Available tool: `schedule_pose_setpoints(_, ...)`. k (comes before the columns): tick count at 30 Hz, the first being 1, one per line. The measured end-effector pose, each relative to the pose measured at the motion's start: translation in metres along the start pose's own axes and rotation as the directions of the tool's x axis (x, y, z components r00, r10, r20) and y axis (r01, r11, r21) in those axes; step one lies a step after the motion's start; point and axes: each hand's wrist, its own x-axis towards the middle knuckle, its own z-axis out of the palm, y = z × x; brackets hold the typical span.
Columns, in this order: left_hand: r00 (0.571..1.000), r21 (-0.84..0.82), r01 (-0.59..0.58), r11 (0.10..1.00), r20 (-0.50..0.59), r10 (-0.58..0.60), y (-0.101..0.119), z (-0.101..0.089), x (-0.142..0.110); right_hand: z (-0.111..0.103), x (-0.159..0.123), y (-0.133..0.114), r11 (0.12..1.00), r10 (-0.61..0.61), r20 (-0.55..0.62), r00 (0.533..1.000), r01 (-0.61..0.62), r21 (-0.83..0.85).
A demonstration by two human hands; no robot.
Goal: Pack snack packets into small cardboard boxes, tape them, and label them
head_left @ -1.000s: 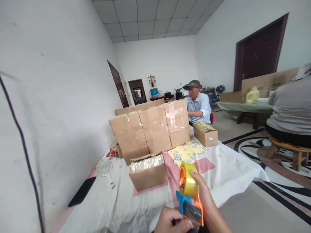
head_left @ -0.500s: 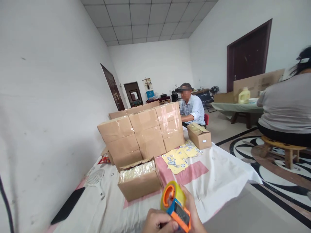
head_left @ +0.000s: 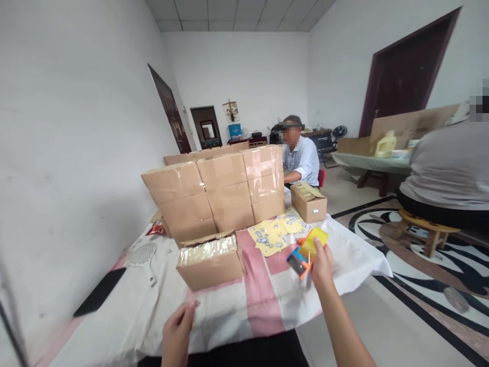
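Note:
My right hand [head_left: 323,264] grips a tape dispenser [head_left: 300,260] with blue and orange parts and a yellow roll, held above the right part of the cloth-covered table. My left hand [head_left: 179,329] is near the table's front edge, thumb and fingers pressed together; what they pinch, if anything, is too small to make out. Between and beyond my hands stands a cardboard box [head_left: 212,270] with its top open and shiny clear plastic showing inside. Yellow patterned sheets [head_left: 269,237] lie beyond the dispenser.
Stacked taped boxes [head_left: 229,199] form a wall across the table. A smaller box [head_left: 309,204] stands at the right, near a seated person [head_left: 303,158]. A white paddle [head_left: 145,257] and a black flat object [head_left: 101,290] lie left. Another person [head_left: 451,168] sits on a stool at right.
My hands have moved apart: the right carried the tape dispenser to the right and forward, and the left let go of it and moved left. The view has tilted down somewhat.

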Motion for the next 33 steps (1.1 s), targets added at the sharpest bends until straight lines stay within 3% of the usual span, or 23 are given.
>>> schedule_pose_setpoints(3, 1.000, -0.160, 0.021, 0.987, 0.025, -0.017, 0.033, 0.002, 0.025, -0.007, 0.044, 0.021, 0.980, -0.099, -0.015, 0.995, 0.095, -0.174)
schedule_pose_setpoints(6, 1.000, -0.246, 0.010, 0.969, 0.027, -0.003, 0.064, 0.007, 0.046, -0.013, 0.075, 0.038, 0.934, -0.103, 0.022, 0.994, 0.105, -0.341)
schedule_pose_setpoints(11, 0.989, -0.265, -0.009, 0.964, 0.137, 0.047, 0.087, 0.017, 0.065, -0.022, 0.089, 0.053, 0.854, -0.068, 0.070, 0.995, 0.095, -0.511)
schedule_pose_setpoints(18, 0.990, -0.232, -0.096, 0.968, 0.079, 0.117, 0.078, 0.025, 0.075, -0.045, 0.063, 0.051, 0.897, -0.141, -0.007, 0.990, 0.124, -0.425)
schedule_pose_setpoints(21, 0.987, -0.206, -0.120, 0.971, 0.082, 0.139, 0.078, 0.025, 0.073, -0.037, 0.034, 0.042, 0.908, -0.271, -0.136, 0.953, 0.206, -0.366)
schedule_pose_setpoints(22, 0.984, -0.179, -0.139, 0.974, 0.089, 0.157, 0.080, 0.025, 0.071, -0.027, 0.023, 0.036, 0.901, -0.307, -0.128, 0.943, 0.244, -0.360)
schedule_pose_setpoints(23, 0.979, -0.145, -0.167, 0.975, 0.096, 0.182, 0.082, 0.026, 0.069, -0.013, 0.010, 0.030, 0.890, -0.328, -0.076, 0.942, 0.281, -0.359)
schedule_pose_setpoints(25, 0.962, -0.068, -0.242, 0.968, 0.116, 0.249, 0.088, 0.029, 0.064, 0.024, -0.015, 0.016, 0.874, -0.277, 0.220, 0.935, 0.341, -0.348)
schedule_pose_setpoints(26, 0.950, -0.029, -0.281, 0.959, 0.135, 0.282, 0.090, 0.031, 0.062, 0.046, -0.027, 0.009, 0.875, -0.237, 0.370, 0.898, 0.363, -0.320)
schedule_pose_setpoints(27, 0.937, 0.006, -0.316, 0.949, 0.162, 0.311, 0.093, 0.033, 0.061, 0.069, -0.037, 0.003, 0.877, -0.190, 0.527, 0.828, 0.384, -0.287)
schedule_pose_setpoints(29, 0.908, 0.041, -0.366, 0.930, 0.234, 0.347, 0.096, 0.039, 0.058, 0.112, -0.053, -0.009, 0.865, -0.182, 0.761, 0.623, 0.469, -0.177)
schedule_pose_setpoints(31, 0.877, 0.028, -0.405, 0.914, 0.295, 0.380, 0.097, 0.043, 0.056, 0.147, -0.063, -0.020, 0.816, -0.195, 0.884, 0.425, 0.570, -0.094)
schedule_pose_setpoints(33, 0.854, 0.002, -0.442, 0.897, 0.306, 0.420, 0.097, 0.042, 0.057, 0.170, -0.069, -0.030, 0.738, -0.190, 0.940, 0.283, 0.672, -0.053)
